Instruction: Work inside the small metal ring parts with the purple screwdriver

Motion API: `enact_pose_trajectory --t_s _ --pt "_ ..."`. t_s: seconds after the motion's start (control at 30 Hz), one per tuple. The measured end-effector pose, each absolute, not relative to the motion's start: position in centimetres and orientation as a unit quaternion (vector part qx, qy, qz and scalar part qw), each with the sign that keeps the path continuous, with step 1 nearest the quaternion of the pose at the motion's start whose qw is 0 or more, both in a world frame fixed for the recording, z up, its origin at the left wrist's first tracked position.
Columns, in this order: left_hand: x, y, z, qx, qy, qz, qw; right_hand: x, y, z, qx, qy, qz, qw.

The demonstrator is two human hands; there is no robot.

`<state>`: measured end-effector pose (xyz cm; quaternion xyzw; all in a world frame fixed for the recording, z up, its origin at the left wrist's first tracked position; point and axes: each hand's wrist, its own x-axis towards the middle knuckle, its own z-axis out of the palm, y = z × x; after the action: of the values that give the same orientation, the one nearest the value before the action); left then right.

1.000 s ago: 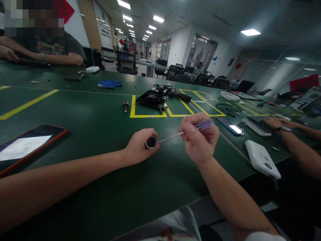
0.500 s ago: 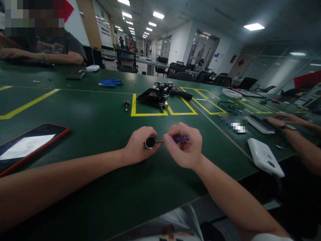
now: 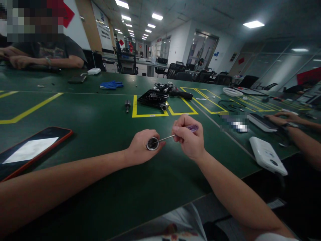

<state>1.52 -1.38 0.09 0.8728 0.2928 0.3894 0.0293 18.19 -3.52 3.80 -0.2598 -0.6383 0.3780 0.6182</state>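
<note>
My left hand (image 3: 141, 147) rests on the green table (image 3: 100, 120) with its fingers wrapped round a short metal cylinder (image 3: 152, 144), whose open end faces me. My right hand (image 3: 188, 140) pinches a small screwdriver (image 3: 175, 134) with a purple see-through handle. The thin metal shaft slants down to the left, and its tip sits inside the cylinder's open end.
A red-cased phone (image 3: 30, 150) lies at the left. Yellow-taped squares hold a black tray of parts (image 3: 152, 98), with a small metal part (image 3: 127, 104) beside them. A white device (image 3: 268, 155) sits at the right edge near another person's arms (image 3: 296, 129). A blue glove (image 3: 111, 85) and a seated person (image 3: 42, 53) are across the table.
My right hand drew in close to the cylinder half a second ago, then pulled back a little, so more of the shaft shows again. My left hand stayed put.
</note>
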Motion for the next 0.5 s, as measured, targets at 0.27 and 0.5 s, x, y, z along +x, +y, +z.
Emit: enact_pose_trajectory --t_s 0.27,0.5 --pt "1.56 -1.09 0.01 0.88 0.301 0.366 0.029 18.07 -3.97 3.21 -0.225 -0.698 0.291 0.614" --pt "1.46 -1.08 -0.2 0.886 0.272 0.375 0.013 17.73 -3.48 2.94 -0.242 -0.629 0.377 0.636"
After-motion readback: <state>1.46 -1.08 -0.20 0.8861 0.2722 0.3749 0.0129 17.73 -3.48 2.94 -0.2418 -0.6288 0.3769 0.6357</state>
